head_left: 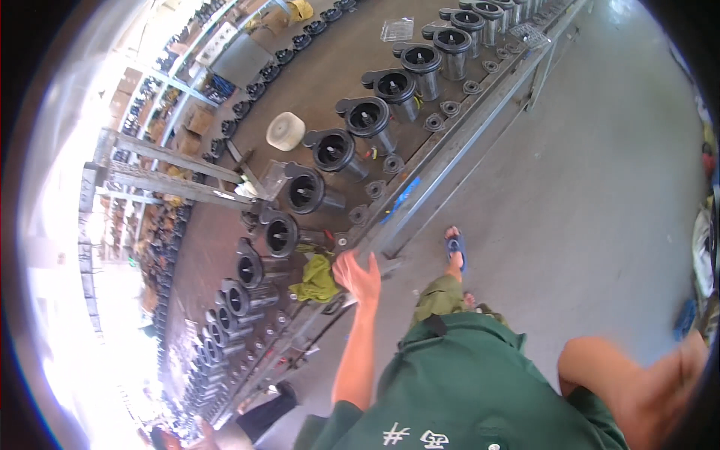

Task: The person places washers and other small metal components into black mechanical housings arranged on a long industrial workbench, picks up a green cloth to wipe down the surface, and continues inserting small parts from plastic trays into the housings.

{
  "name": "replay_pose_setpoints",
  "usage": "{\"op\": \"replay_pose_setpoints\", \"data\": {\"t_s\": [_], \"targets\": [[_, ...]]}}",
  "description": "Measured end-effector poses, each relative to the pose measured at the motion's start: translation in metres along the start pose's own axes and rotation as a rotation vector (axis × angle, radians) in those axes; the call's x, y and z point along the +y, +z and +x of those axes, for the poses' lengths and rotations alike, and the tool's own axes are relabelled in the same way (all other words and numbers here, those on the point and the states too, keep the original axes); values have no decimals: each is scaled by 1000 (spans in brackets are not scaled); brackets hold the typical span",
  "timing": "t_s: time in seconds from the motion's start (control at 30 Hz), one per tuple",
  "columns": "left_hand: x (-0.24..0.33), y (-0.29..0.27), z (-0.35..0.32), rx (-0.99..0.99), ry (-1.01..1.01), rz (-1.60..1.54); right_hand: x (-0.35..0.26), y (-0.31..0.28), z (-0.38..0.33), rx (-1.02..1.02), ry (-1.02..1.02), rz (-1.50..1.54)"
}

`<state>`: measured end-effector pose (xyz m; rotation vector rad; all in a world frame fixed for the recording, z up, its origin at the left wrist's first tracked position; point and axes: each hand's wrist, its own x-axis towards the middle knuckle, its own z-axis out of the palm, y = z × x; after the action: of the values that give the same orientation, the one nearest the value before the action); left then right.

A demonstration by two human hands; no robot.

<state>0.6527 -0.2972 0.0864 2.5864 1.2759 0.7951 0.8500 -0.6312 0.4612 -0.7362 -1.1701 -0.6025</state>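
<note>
With the left hand [358, 276] held open and empty at the bench edge [390, 244], the green rag [315, 279] or a nearby black housing [279, 235] could be knocked off, while the right hand's [667, 390] grip cannot be told.

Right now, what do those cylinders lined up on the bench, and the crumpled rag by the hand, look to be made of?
The cylinders look like metal: dull silvery bodies with dark, probably cast or painted, top housings. The rag looks like soft woven cloth, yellow-green and crumpled, lying just beside the left hand at the edge of the bench.

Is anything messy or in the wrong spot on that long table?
Mostly neat: black pump housings stand in a row. A crumpled green rag lies by the left hand, and a cream tape roll sits alone.
</note>
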Motion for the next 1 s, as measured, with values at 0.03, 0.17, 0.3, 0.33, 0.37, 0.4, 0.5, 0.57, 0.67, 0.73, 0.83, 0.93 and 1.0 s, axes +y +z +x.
{"op": "replay_pose_setpoints", "data": {"t_s": [0.03,0.17,0.3,0.33,0.37,0.4,0.5,0.57,0.67,0.73,0.83,0.93,1.0], "targets": [[16,22,21,-25,64,-61,21,-7,-11,57,70,-42],[80,121,115,-66,92,-112,123,-29,-61,211,604,-241],[120,198,171,-144,24,124,223,-84,-150,-42,1277,-351],[135,208,175,-191,-30,157,236,-116,-182,-119,1378,-513],[144,207,181,-225,-88,202,243,-148,-208,-142,1431,-625],[149,207,187,-258,-144,202,251,-178,-231,-166,1486,-717],[165,208,190,-289,-241,249,270,-255,-277,-58,1608,-910],[161,214,191,-249,-264,258,291,-282,-290,14,1733,-942],[164,216,196,-349,-360,289,345,-312,-292,4,1726,-936],[177,215,202,-322,-375,326,397,-345,-289,-125,1663,-954],[183,219,199,-186,-376,379,508,-388,-243,-399,1516,-968],[223,222,210,8,-313,306,634,-447,-197,-508,1335,-1038],[274,225,217,53,-340,234,718,-485,-165,-645,1176,-1138]]}}
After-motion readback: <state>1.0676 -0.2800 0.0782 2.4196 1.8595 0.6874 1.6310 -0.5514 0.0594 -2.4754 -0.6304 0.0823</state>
